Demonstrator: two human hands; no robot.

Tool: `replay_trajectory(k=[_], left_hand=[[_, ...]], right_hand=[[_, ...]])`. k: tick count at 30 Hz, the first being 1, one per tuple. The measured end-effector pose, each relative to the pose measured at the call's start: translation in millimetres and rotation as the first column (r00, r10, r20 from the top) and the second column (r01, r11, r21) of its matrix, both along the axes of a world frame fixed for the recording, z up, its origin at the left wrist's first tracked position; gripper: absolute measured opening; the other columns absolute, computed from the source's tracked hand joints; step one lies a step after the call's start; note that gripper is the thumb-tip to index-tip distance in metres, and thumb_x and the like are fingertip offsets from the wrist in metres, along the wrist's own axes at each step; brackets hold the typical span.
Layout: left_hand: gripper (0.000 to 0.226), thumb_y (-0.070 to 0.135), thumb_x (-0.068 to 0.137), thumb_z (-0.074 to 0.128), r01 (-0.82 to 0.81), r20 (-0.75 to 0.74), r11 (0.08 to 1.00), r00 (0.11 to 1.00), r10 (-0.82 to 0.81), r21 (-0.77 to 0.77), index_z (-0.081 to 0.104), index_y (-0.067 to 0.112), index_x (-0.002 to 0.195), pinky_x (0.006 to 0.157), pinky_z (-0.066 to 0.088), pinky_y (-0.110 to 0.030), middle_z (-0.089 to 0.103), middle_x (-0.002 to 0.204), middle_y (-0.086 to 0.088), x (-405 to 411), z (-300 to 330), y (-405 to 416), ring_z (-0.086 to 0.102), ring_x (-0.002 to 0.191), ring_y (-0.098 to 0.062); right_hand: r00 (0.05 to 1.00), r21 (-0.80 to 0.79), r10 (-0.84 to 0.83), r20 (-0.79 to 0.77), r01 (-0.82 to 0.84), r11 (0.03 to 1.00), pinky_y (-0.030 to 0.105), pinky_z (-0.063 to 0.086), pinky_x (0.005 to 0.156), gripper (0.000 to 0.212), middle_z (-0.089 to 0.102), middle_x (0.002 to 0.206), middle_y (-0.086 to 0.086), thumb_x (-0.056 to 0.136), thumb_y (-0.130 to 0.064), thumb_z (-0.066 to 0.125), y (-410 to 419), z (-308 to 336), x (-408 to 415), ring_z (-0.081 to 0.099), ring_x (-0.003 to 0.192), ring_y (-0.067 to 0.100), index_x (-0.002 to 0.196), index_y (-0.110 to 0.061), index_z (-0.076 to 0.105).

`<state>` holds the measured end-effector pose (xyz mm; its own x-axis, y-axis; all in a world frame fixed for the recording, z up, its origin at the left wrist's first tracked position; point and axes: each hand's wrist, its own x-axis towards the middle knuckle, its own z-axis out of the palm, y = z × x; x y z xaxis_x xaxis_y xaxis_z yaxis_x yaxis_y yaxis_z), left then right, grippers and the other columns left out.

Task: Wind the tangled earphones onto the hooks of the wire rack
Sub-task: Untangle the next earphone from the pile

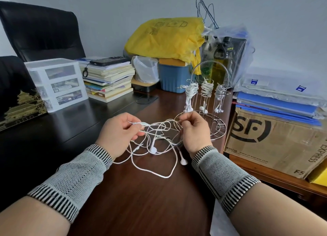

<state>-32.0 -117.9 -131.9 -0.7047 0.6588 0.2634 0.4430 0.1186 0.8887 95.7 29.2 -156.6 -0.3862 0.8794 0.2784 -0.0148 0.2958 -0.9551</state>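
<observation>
Thin white tangled earphone cable (155,142) strung between both hands over dark wood desk (134,200). Left hand (116,135) and right hand (193,129) each pinch a strand, loops and smooth earbuds sagging below fingertips. Chrome wire rack (208,101) just beyond right fingers, three hooks already wound with white cable

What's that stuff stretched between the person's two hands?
In the head view, a loose tangle of white earphone cable stretches from the left hand to the right hand; both pinch it, and earbuds dangle onto the table.
</observation>
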Motion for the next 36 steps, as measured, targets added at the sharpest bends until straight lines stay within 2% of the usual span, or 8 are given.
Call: replay_trajectory(k=[4,12,16,20,24,28,32,36], left_hand=[[0.005,0.009,0.091,0.063,-0.065,0.074,0.995,0.996,0.059,0.08,0.065,0.013,0.089,0.062,0.054,-0.016,0.073,0.081,0.0,-5,-1,0,0.072,0.075,-0.006],[0.005,0.01,0.09,0.065,-0.112,0.137,0.984,0.986,0.093,0.141,0.065,0.015,0.088,0.062,0.053,-0.017,0.073,0.079,0.002,-7,0,0,0.072,0.075,-0.006],[0.005,0.009,0.09,0.065,-0.12,0.178,0.977,0.98,0.089,0.175,0.065,0.014,0.088,0.06,0.052,-0.015,0.073,0.08,0.001,-8,0,1,0.072,0.075,-0.005],[0.006,0.009,0.091,0.063,-0.126,0.207,0.97,0.975,0.083,0.206,0.064,0.014,0.088,0.062,0.053,-0.016,0.073,0.083,0.0,-8,0,1,0.072,0.075,-0.005],[0.01,0.009,0.093,0.061,-0.159,0.209,0.961,0.972,0.112,0.226,0.062,0.017,0.088,0.064,0.054,-0.017,0.071,0.085,0.0,-10,-1,1,0.072,0.075,-0.005],[0.01,0.008,0.093,0.06,-0.196,0.233,0.95,0.962,0.139,0.243,0.062,0.017,0.089,0.062,0.054,-0.015,0.071,0.087,0.0,-14,-2,2,0.071,0.074,-0.004],[0.012,0.006,0.093,0.059,-0.231,0.255,0.938,0.953,0.165,0.256,0.061,0.017,0.088,0.059,0.053,-0.013,0.069,0.086,0.0,-15,-2,2,0.07,0.07,-0.002],[0.015,0.006,0.093,0.059,-0.254,0.279,0.932,0.943,0.179,0.26,0.06,0.018,0.085,0.058,0.052,-0.011,0.068,0.086,0.0,-16,-2,3,0.069,0.071,-0.003]], right_hand=[[0.999,-0.03,0.031,0.03,-0.03,0.999,0.032,0.044,0.051,0.029,0.059,0.059,-0.001,0.083,0.004,0.047,2,-1,1,0.051,0.047,0.015,0.073,-0.02,0.059],[0.983,0.06,0.08,0.168,-0.091,0.994,0.029,0.048,0.062,0.025,0.063,0.065,-0.008,0.08,-0.004,0.062,-5,1,4,0.053,0.056,0.01,0.065,-0.024,0.062],[0.898,0.151,0.234,0.373,-0.308,0.939,0.03,0.056,0.064,0.021,0.072,0.071,0.004,0.085,-0.015,0.063,-14,4,6,0.066,0.063,0.025,0.072,-0.031,0.068],[0.879,0.117,0.321,0.352,-0.382,0.917,0.048,0.057,0.072,0.031,0.072,0.075,0.012,0.085,-0.015,0.055,-18,7,6,0.066,0.072,0.043,0.072,-0.038,0.072],[0.821,-0.005,0.45,0.351,-0.479,0.878,0.019,0.039,0.036,0.027,0.063,0.053,-0.001,0.087,-0.004,0.055,-20,10,13,0.047,0.033,0.018,0.081,-0.026,0.069],[0.92,0.016,0.352,0.173,-0.36,0.933,0.022,0.044,0.058,0.028,0.066,0.062,0.009,0.082,0.003,0.063,-16,11,14,0.053,0.056,0.014,0.066,-0.019,0.069],[0.972,-0.224,0.186,-0.145,-0.215,0.95,0.022,0.036,0.046,0.029,0.057,0.055,0.003,0.085,0.007,0.056,-5,9,13,0.047,0.054,0.017,0.066,-0.014,0.062],[0.952,-0.426,0.032,-0.303,-0.166,0.889,0.015,0.03,0.036,0.025,0.049,0.053,0.005,0.089,0.004,0.047,-1,11,15,0.047,0.04,0.016,0.072,-0.015,0.051]])
